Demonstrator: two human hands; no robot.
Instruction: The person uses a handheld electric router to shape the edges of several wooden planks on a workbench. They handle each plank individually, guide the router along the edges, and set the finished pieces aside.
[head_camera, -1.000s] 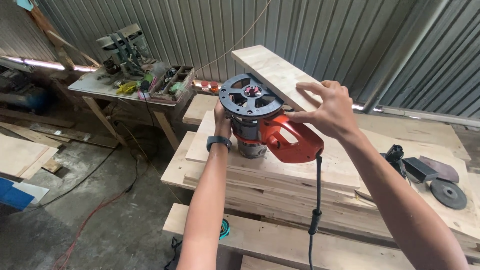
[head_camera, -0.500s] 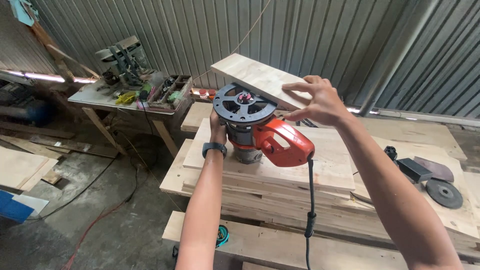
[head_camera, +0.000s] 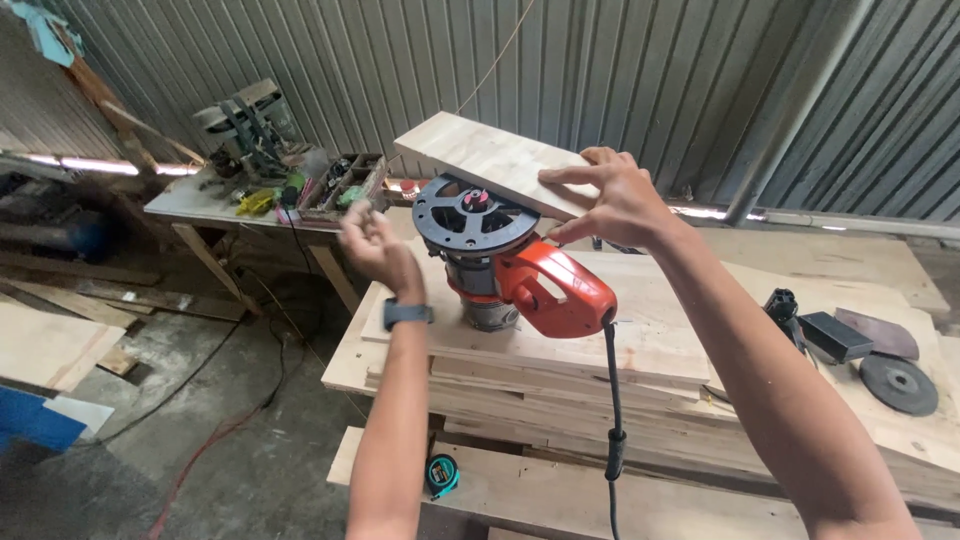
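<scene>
Right hand pinching board over upturned router – left hand loose, empty – best kept level, fingers off cutter

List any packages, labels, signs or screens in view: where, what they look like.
No packages, signs or labels I can make out.
Wristwatch: on the left wrist, dark band and dark face; nothing readable.
Tape measure: on the lower plank, round, teal and black; too small to tell any label.
</scene>
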